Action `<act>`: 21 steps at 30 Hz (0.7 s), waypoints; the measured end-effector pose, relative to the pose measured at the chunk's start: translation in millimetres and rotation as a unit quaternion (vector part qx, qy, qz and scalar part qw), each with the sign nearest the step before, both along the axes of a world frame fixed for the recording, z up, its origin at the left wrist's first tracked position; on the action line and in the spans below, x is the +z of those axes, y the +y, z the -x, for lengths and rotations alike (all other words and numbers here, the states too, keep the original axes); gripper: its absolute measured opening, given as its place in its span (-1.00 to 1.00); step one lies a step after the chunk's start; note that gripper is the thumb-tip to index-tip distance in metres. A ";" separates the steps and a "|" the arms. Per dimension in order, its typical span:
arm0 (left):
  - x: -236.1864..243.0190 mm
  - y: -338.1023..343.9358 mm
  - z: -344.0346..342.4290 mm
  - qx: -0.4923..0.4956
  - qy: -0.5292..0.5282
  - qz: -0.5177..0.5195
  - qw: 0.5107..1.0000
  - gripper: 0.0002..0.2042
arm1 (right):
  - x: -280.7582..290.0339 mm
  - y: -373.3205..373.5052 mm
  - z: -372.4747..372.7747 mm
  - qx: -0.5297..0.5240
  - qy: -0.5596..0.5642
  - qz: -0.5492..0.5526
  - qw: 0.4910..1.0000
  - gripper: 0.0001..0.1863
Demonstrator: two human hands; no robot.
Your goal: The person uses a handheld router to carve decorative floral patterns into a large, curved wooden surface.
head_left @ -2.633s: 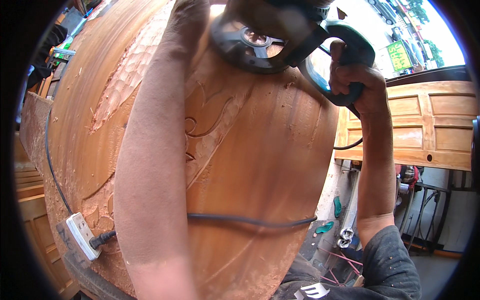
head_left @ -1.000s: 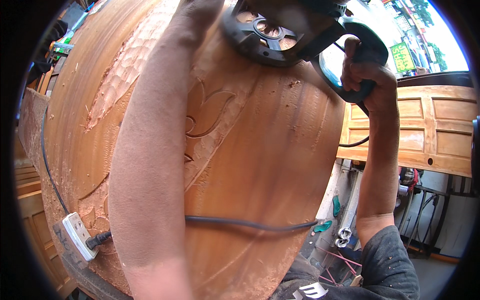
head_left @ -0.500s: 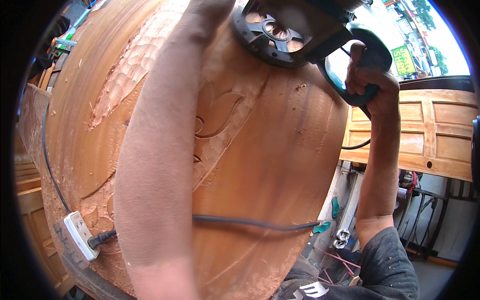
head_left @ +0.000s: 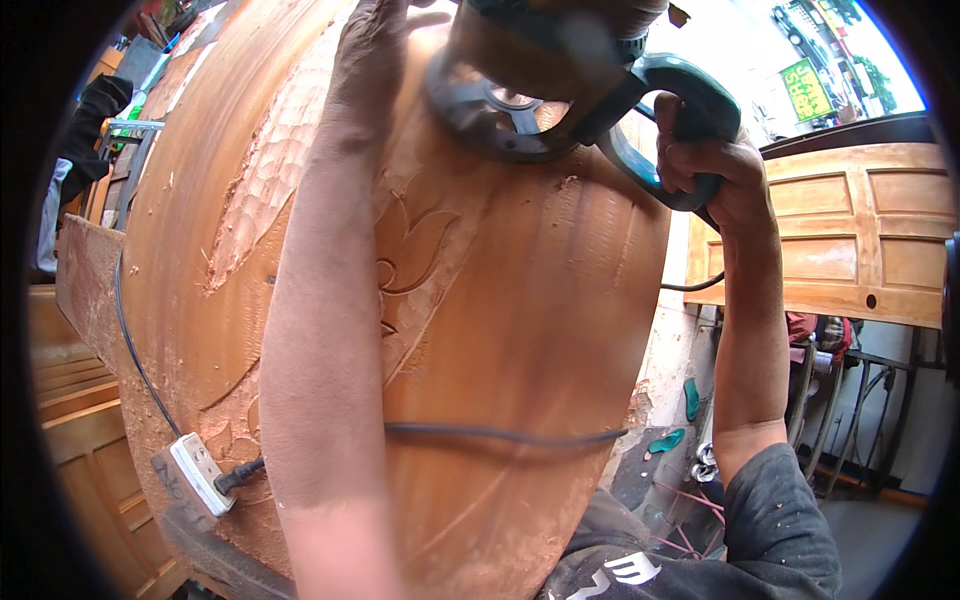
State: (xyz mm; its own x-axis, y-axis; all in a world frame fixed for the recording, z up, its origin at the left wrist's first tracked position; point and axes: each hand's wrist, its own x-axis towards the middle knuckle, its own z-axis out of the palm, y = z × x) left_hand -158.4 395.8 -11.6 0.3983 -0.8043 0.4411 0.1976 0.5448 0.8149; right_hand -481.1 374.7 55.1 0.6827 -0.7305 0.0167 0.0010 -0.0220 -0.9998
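Gripping the teal loop handle [head_left: 712, 95] of a dark, round-based power tool [head_left: 545, 65], R hand [head_left: 715, 165] fingers curl tight; L hand [head_left: 372, 35] fingers, can't tell. Tool's atop big brown wood panel [head_left: 520, 320]: curly leaf [head_left: 410, 250] cut, R side plain, amt left unclear.

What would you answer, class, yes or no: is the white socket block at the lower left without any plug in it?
No, a black plug sits in the side of the white socket block.
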 end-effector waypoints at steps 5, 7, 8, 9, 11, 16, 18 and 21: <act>8.8 5.5 -0.9 -0.027 0.039 -0.016 0.999 -0.63 | 1.1 1.0 2.8 0.004 0.017 -0.006 1.000 -0.67; 10.9 11.9 3.0 0.014 0.005 -0.048 0.999 -0.64 | -0.1 1.0 4.9 0.005 0.030 -0.004 1.000 -0.66; 13.4 15.1 6.0 0.009 0.015 -0.058 0.998 -0.61 | -0.6 2.2 4.4 -0.002 0.034 -0.001 0.999 -0.65; 15.7 16.0 6.7 0.006 0.014 -0.063 0.998 -0.61 | -0.8 2.8 4.3 -0.010 0.038 0.003 0.999 -0.64; 15.2 17.3 8.0 0.040 0.009 -0.076 0.996 -0.54 | -1.3 1.8 6.1 -0.024 0.048 0.005 0.999 -0.64; -3.3 9.7 -1.2 0.005 0.001 -0.049 0.999 -0.34 | -0.9 3.9 4.1 0.004 0.049 0.044 0.998 -0.63; -7.0 3.2 2.0 -0.007 -0.017 -0.029 0.999 -0.38 | -2.7 -1.2 12.8 0.024 0.046 0.034 0.998 -0.64; -28.1 -13.8 -72.3 -0.188 0.080 0.015 0.979 -0.43 | 4.8 10.5 -9.1 0.031 0.009 0.014 0.999 -0.53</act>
State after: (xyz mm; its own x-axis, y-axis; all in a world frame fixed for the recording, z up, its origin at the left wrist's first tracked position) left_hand -86.1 382.1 -39.7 0.1427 -0.8950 0.4227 0.5123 0.4322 0.7421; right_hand -472.0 385.2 60.0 0.7274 -0.6858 0.0233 -0.0154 -0.0502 -0.9986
